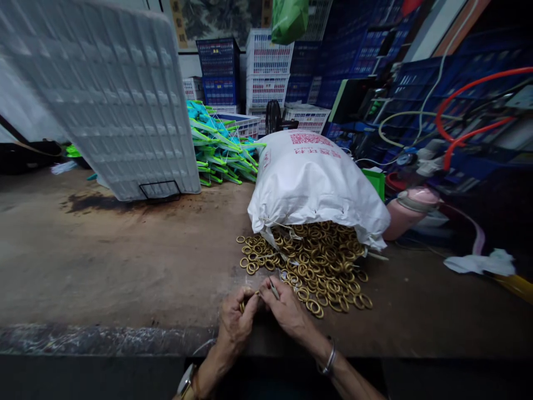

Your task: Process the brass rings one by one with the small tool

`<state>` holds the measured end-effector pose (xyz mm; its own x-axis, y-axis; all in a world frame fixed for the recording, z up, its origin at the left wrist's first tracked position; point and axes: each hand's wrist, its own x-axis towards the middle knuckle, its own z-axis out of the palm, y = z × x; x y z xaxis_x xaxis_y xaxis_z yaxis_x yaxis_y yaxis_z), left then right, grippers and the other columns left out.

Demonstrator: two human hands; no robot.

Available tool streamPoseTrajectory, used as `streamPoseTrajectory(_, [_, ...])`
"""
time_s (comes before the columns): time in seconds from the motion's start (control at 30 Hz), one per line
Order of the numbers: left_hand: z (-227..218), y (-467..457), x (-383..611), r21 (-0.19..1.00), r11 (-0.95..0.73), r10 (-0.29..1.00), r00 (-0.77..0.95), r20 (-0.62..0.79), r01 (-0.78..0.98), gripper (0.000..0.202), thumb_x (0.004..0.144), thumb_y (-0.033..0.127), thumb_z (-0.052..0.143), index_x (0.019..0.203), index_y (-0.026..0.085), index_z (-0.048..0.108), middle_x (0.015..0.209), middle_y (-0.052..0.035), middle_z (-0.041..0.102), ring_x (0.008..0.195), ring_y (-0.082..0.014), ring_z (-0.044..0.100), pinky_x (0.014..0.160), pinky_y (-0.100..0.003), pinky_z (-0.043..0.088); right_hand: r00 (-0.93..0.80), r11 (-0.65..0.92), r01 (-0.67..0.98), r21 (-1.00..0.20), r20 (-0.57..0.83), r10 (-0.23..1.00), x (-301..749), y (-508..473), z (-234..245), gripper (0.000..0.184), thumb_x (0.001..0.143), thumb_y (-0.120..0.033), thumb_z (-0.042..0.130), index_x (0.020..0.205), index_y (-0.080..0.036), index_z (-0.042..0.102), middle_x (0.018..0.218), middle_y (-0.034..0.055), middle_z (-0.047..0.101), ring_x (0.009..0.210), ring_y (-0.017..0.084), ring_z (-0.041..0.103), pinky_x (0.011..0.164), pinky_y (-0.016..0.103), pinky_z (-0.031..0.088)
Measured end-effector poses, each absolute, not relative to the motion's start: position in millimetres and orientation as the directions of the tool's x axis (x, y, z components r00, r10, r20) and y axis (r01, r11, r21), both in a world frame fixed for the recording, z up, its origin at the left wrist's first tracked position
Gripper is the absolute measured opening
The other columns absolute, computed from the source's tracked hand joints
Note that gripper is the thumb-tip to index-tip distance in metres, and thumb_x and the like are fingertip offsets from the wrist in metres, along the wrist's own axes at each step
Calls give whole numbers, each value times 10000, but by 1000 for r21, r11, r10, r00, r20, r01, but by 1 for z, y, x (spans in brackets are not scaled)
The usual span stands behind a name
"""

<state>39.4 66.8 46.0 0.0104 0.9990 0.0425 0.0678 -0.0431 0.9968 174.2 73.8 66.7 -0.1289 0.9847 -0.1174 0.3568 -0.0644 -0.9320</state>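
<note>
Close to the front edge of the table, my left hand (238, 318) is closed on a brass-coloured ring (242, 306), partly hidden by the fingers. My right hand (283, 308) meets it fingertip to fingertip and pinches a small pointed metal tool (273, 289), whose exact kind I cannot make out. Just beyond both hands, a heap of brass-coloured rings (320, 269) spills from the mouth of a white woven sack (312, 183) lying on its side with red printing on top.
A ribbed whitish plastic tray (125, 105) stands tilted at left on the wooden table (125, 261). Green and turquoise plastic pieces (225, 147) are piled behind. At right are a pink bottle (410, 208), red hose (447, 122) and crumpled white cloth (481, 262). Stacked crates (268, 66) fill the back.
</note>
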Motion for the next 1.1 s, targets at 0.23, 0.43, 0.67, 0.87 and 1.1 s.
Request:
streamPoseTrajectory(0.23, [46, 62, 40, 935, 325, 933, 214, -291, -144, 280, 745, 455, 565, 737, 175, 556, 500, 63, 445, 389, -59, 351, 376, -162, 286, -92, -64, 379, -923, -106, 990, 171, 74, 58, 211, 804, -349, 421, 671, -187, 444, 590, -60, 399, 581, 95, 379, 557, 214, 318])
streamPoseTrajectory(0.43, [44, 59, 39, 869, 422, 894, 280, -351, -257, 339, 722, 505, 579, 743, 182, 477, 497, 85, 416, 344, -30, 301, 318, -132, 236, -110, -77, 278, -957, -112, 988, 169, 74, 57, 194, 796, -337, 422, 684, -185, 467, 576, -59, 410, 555, 91, 387, 543, 207, 330])
streamPoseTrajectory(0.67, [48, 54, 36, 846, 418, 895, 308, -322, -331, 330, 736, 494, 575, 759, 202, 424, 539, 88, 443, 346, -22, 302, 319, -125, 225, -57, -55, 421, -905, -87, 995, 172, 72, 58, 226, 833, -318, 360, 712, -186, 499, 582, -36, 463, 550, 106, 430, 540, 213, 334])
streamPoseTrajectory(0.87, [56, 54, 34, 860, 375, 914, 293, -281, -345, 350, 738, 503, 572, 720, 198, 402, 511, 90, 413, 355, -20, 298, 346, -131, 231, -219, 178, 752, -634, 14, 976, 169, 59, 52, 175, 716, -99, 385, 760, -199, 522, 629, -15, 540, 569, 113, 439, 553, 224, 272])
streamPoseTrajectory(1.1, [53, 54, 35, 884, 353, 924, 264, -278, -305, 353, 738, 510, 564, 711, 200, 398, 498, 90, 406, 357, -26, 296, 350, -143, 228, -293, 257, 773, -580, 32, 955, 168, 56, 52, 264, 641, -55, 356, 802, -201, 506, 659, -7, 565, 584, 121, 451, 562, 231, 255])
